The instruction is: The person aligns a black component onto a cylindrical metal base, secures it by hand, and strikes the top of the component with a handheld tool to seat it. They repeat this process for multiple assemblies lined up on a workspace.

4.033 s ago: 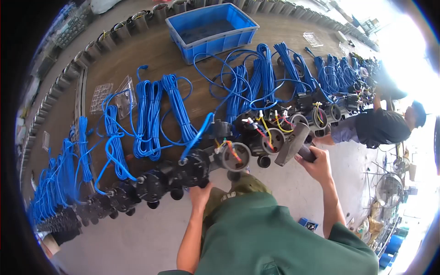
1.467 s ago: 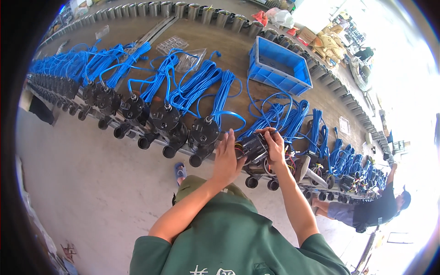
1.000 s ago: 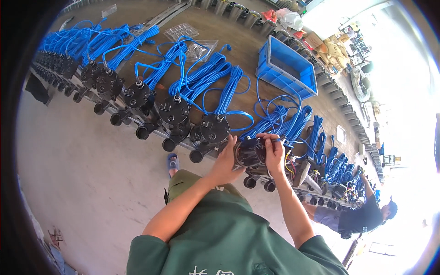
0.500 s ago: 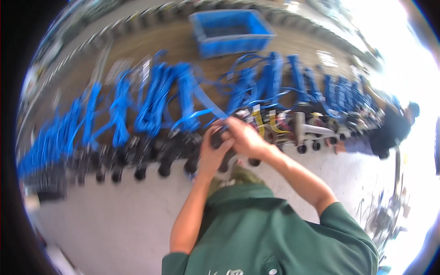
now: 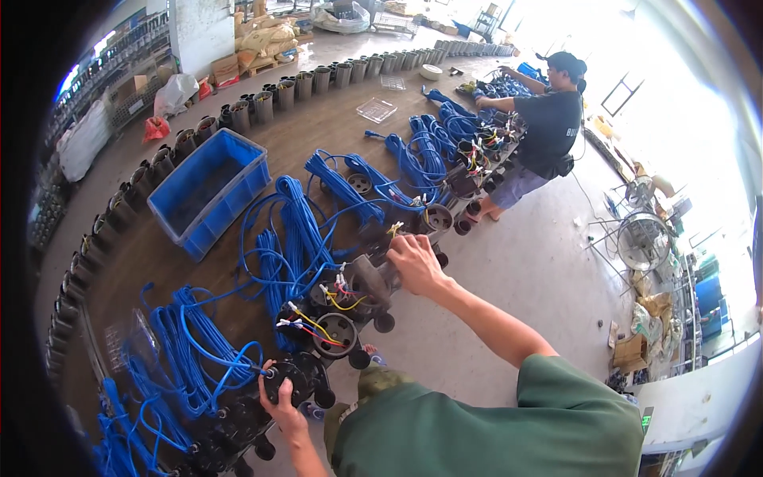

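Observation:
My left hand (image 5: 288, 412) is closed around a black round cap (image 5: 286, 380) on the near side of the table, its thumb and forefinger on the cap; a blue cable enters the cap by the fingertips. Further right, my right hand (image 5: 417, 264) reaches out over the row of parts with fingers curled down; what lies under them is hidden. Just left of it stands a grey cylindrical housing (image 5: 372, 282). Between my hands, an open round housing (image 5: 334, 334) shows yellow, red and blue wires with white ends. Coiled blue cables (image 5: 298, 230) lie behind the housings.
A blue plastic tub (image 5: 211, 191) sits on the brown table (image 5: 318, 131). Metal cylinders (image 5: 304, 86) line its far edge. At the right end a person (image 5: 548, 115) in dark clothes handles cables. Pale floor (image 5: 517, 270) lies right of the table, with a wire reel (image 5: 642, 238) beyond.
The view has swung toward the right. My hands, together over one dark part before, are now apart: the left on the black cap, the right stretched out to the right.

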Available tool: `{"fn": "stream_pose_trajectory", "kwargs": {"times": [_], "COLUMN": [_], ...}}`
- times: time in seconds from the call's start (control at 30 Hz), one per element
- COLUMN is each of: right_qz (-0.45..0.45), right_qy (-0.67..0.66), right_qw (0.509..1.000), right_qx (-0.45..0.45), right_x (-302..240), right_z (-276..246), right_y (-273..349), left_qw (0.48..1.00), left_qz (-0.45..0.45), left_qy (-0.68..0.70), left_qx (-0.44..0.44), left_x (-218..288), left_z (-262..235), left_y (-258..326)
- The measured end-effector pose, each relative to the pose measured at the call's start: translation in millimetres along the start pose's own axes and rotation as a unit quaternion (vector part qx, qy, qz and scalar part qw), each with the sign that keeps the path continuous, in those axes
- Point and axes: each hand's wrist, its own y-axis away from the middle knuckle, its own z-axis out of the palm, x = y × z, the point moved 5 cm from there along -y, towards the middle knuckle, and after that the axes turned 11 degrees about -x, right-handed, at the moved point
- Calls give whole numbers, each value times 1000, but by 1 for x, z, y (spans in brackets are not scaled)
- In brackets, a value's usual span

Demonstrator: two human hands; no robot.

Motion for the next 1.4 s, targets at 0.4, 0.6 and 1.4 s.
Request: {"fn": "stream_pose_trajectory", "kwargs": {"times": [0.4, 0.6, 1.4], "right_qz": [140, 112, -87], "right_qy": [-222, -561, -438], "right_qw": [963, 773, 851], "right_qx": [-57, -273, -278], "right_x": [-67, -150, -193], "right_z": [-38, -1, -90], "right_y": [44, 95, 41], "left_qw": [997, 1000, 994], "left_qz": [61, 1, 84], "left_qy": [-43, 20, -43], "left_qx": [23, -14, 56], "left_x": [-8, -18, -21], "left_z": [-19, -25, -18], "left_y": [3, -3, 0]}}
